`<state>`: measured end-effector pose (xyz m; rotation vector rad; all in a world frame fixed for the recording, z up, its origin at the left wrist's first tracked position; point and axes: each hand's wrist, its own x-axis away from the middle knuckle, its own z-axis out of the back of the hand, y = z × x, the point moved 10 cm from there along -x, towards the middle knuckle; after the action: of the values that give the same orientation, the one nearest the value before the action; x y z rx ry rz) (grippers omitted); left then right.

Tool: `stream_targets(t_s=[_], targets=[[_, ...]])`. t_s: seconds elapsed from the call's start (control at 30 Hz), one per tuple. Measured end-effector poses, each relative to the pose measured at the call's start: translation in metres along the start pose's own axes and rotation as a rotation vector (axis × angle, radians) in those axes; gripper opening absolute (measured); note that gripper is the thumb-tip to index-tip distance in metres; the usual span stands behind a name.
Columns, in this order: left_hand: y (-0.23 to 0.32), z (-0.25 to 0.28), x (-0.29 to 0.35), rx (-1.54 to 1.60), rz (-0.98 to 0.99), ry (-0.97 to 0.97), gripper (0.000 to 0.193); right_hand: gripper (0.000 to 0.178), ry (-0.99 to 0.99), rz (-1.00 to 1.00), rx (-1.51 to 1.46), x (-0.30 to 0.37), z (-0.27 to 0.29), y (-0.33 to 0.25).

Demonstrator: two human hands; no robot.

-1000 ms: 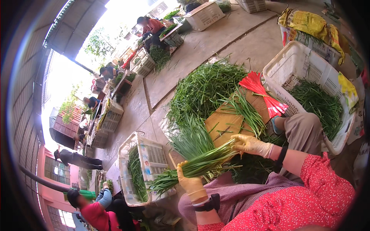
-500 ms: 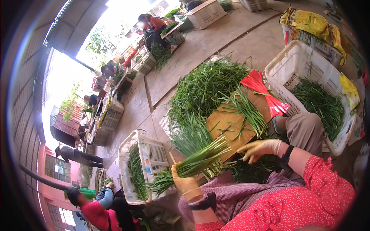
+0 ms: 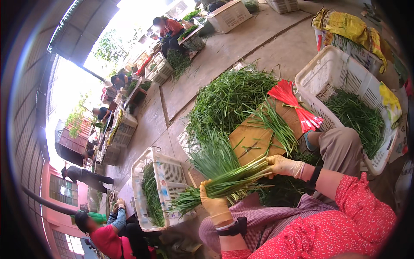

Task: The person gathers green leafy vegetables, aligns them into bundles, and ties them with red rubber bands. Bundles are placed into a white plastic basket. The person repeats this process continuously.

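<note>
A long bunch of garlic chives [image 3: 230, 182] lies slantwise across my lap, its pale stem ends up to the right and its leafy tips down to the left. My gloved left hand [image 3: 214, 207] grips it around the leafy middle, thumb on the near side. At the stem ends, my gloved right hand [image 3: 284, 167] has its fingers closed on the stalks. Just beyond is a cardboard-covered board [image 3: 248, 140] with a smaller bundle of chives [image 3: 278, 127] on it and a dark thin tool [image 3: 250, 149], perhaps a blade. Red printed strips [image 3: 297, 108] lie fanned at its far right.
A large heap of loose chives [image 3: 233, 93] spreads beyond the board. White plastic crates with greens stand at left [image 3: 172, 175] and right [image 3: 310, 80]. A co-worker in pink [image 3: 105, 239] sits at lower left; several other people work among crates farther off.
My right hand has moved in from beside the bunch and closed on its stem ends. My left hand has shifted slightly right, still holding the bunch. The pink-clad co-worker's hands have risen.
</note>
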<state>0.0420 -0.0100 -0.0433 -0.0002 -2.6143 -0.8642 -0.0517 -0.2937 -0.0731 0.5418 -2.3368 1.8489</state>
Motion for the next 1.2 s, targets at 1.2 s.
stream_targets(t_s=[1.2], targets=[[0.011,-0.147,0.11,-0.178,-0.055,-1.131,0.031,0.043,0.182,0.13,0.601,0.034,-0.032,-0.032]])
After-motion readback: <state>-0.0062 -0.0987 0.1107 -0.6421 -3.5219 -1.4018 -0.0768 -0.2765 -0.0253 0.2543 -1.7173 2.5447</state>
